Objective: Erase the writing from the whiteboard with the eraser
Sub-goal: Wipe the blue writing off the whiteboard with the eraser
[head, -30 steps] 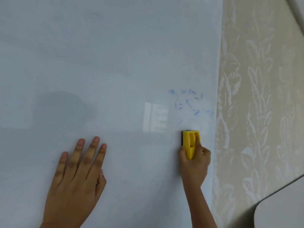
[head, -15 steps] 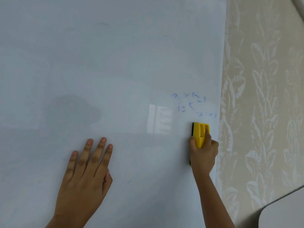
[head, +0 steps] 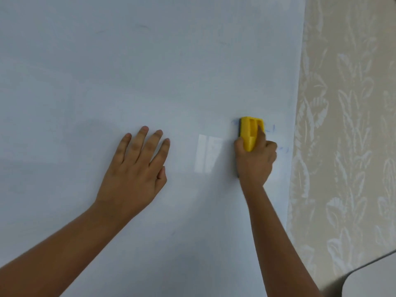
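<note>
The whiteboard [head: 150, 71] fills most of the view. My right hand [head: 255, 159] grips a yellow eraser [head: 249, 131] and presses it flat on the board near its right edge, over the blue writing. Only a few faint blue strokes [head: 272, 127] show beside the eraser, with a couple more [head: 284, 149] just right of my knuckles. My left hand [head: 137, 168] lies flat on the board with fingers spread, holding nothing, to the left of the eraser.
Beige wallpaper with a pale leaf pattern [head: 347, 125] runs along the board's right edge. A rounded grey-white corner of a table or similar surface [head: 372, 277] shows at the bottom right. A bright window reflection [head: 206, 155] sits on the board between my hands.
My right hand has slid the eraser up over the blue writing, and most of the strokes are now gone or covered. My left hand stays flat on the board; the view has shifted.
</note>
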Demonstrator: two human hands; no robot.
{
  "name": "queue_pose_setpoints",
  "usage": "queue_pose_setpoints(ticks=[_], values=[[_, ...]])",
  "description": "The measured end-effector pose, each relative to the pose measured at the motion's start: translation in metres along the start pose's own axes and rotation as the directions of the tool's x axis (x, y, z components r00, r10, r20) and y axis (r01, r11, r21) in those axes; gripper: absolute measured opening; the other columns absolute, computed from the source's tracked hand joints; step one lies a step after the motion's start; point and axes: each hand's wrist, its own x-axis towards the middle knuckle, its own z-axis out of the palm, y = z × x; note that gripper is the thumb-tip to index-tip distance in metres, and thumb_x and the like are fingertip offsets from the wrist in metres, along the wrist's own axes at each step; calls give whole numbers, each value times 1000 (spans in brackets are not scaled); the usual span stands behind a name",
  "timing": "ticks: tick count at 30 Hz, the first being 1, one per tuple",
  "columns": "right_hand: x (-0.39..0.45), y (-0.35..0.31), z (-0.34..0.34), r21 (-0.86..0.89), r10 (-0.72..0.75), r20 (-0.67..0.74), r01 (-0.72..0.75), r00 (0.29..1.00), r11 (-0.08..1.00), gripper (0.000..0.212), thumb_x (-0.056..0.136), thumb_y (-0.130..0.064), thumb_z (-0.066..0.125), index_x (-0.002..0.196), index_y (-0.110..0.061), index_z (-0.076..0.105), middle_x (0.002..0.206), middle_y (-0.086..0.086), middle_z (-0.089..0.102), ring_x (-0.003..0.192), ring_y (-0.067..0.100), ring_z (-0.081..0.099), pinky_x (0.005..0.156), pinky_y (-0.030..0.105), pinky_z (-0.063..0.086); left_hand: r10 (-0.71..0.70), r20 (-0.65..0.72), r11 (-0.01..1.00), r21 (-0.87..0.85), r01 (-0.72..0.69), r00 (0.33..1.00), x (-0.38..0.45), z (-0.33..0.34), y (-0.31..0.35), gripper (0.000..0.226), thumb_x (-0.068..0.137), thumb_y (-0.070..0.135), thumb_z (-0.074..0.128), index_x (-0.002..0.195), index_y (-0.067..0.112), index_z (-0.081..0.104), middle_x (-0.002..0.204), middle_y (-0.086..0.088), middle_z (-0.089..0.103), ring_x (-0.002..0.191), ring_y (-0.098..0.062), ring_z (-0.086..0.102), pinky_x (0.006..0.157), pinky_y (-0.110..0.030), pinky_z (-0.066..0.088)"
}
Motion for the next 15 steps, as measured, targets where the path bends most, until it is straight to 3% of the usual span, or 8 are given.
queue_pose_setpoints(ticks=[2, 3, 5, 8, 10, 12, 15], values=[[-26, 3, 2, -4, -218, 35, 218, 975, 976, 65, 75, -44, 57, 135, -32, 38, 106, 13, 49, 95, 29, 46, 75, 39, 42, 2, -1, 1000, -20, -2, 1000, 1, 0, -1, 45, 91, 20, 43, 130, 0, 54, 136, -22, 52, 127, -41, 45, 104, -55, 37], [-32, 10, -1, -20, -253, 39, 254, 967, 967, 66, 72, -45, 57, 135, -35, 39, 105, 12, 50, 94, 28, 46, 73, 38, 43, 3, -2, 1000, -29, -3, 1000, 1, 0, -1, 45, 91, 20, 42, 129, 0, 54, 136, -22, 52, 127, -41, 45, 104, -55, 37], [-19, 29, -7, -31, -141, 10, 141, 990, 990, 66, 73, -47, 55, 136, -36, 36, 110, 13, 48, 99, 30, 48, 77, 42, 44, 3, -12, 1000, -26, -3, 1000, 2, 1, -1, 45, 91, 20, 41, 129, 1, 55, 135, -21, 52, 127, -41, 46, 103, -55, 37], [31, 46, -17, 13, 222, -40, -222, 974, 975, 66, 77, -49, 52, 138, -29, 35, 119, 18, 43, 112, 38, 45, 87, 49, 41, -5, -24, 1000, -28, 4, 1000, 1, 1, 0, 44, 92, 21, 42, 128, 2, 56, 135, -20, 53, 128, -39, 46, 105, -53, 35], [52, 32, -14, 49, 282, -60, -279, 958, 959, 63, 80, -45, 53, 138, -26, 36, 120, 20, 42, 114, 39, 43, 88, 49, 40, -2, -28, 1000, -24, 2, 1000, 1, 1, 0, 44, 91, 21, 42, 129, 3, 56, 136, -19, 53, 128, -38, 46, 106, -52, 34], [55, 5, -5, 35, 188, -40, -186, 981, 982, 63, 81, -44, 54, 138, -27, 35, 120, 18, 42, 113, 37, 42, 88, 48, 40, -3, -33, 1000, -28, 2, 999, 1, 2, -1, 43, 91, 21, 43, 128, 4, 57, 135, -19, 54, 128, -38, 46, 106, -51, 33], [23, -27, 8, 19, -104, 12, 104, 994, 994, 68, 77, -47, 57, 138, -27, 36, 115, 18, 45, 107, 36, 44, 84, 46, 41, -7, -42, 998, -56, 5, 999, 0, 2, -2, 42, 91, 20, 43, 127, 4, 58, 135, -18, 54, 128, -37, 46, 106, -50, 34]])
